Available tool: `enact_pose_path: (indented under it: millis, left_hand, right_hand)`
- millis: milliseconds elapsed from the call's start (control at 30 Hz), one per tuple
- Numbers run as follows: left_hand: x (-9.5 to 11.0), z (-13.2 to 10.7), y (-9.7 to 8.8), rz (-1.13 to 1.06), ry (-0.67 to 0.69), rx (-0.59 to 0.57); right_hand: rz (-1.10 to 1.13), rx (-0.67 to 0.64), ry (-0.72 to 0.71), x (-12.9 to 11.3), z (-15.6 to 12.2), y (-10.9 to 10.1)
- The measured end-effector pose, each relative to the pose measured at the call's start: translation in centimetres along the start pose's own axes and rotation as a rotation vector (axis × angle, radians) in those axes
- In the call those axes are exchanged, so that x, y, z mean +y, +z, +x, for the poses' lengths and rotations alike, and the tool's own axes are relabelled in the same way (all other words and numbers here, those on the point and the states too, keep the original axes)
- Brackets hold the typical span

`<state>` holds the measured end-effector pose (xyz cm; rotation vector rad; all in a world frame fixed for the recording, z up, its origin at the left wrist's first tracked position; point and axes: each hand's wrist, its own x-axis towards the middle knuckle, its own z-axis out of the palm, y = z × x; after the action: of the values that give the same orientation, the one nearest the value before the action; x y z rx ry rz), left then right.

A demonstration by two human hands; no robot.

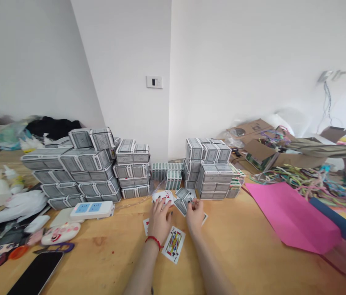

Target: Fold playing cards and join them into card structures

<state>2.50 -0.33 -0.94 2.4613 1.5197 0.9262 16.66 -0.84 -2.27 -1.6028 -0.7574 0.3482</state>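
Observation:
My left hand [160, 217], a red cord bracelet at its wrist, lies with fingers spread over face-up playing cards [167, 197]; a red-suited card [146, 224] pokes out beside it. Just below this hand is a jack of clubs [173, 245], face up on the table. My right hand [195, 217] has its fingers pinched together at the edge of loose grey-backed cards [182, 203]. Whatever those fingertips hold is hidden. Part of another card [204, 219] shows beside the right hand.
Grey-backed card bundles are stacked at left [89, 159] and right [215, 178], with green-edged bundles [173, 179] between. A power strip [92, 209] and phone [37, 272] lie left. Pink paper [292, 217], craft stems [301, 176] and a cardboard box [261, 153] occupy the right.

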Motion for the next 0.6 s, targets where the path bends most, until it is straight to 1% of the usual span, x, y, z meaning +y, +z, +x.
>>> enact_pose_path:
  millis: [100,200,267,333,600]
  left_hand:
    - [-1.1,0.1,0.3,0.057,-0.099,0.037]
    - [-1.7,0.1,0.6,0.063,-0.150,-0.014]
    - [-1.8,0.1,0.7,0.057,-0.139,-0.039]
    - [-1.7,0.2,0.7,0.045,-0.124,-0.037]
    - [-1.4,0.5,0.0,-0.025,-0.093,0.037]
  right_hand:
    - [0.046,-0.052,-0.017,0.0,-0.2,0.2]
    - [0.075,-0.114,-0.026,-0.1,-0.4,0.3]
    - [0.100,-0.150,-0.033,-0.1,-0.5,0.4]
    - [0.117,-0.174,-0.033,-0.2,-0.5,0.4]
    - [0.133,-0.262,-0.028,-0.8,-0.9,0.3]
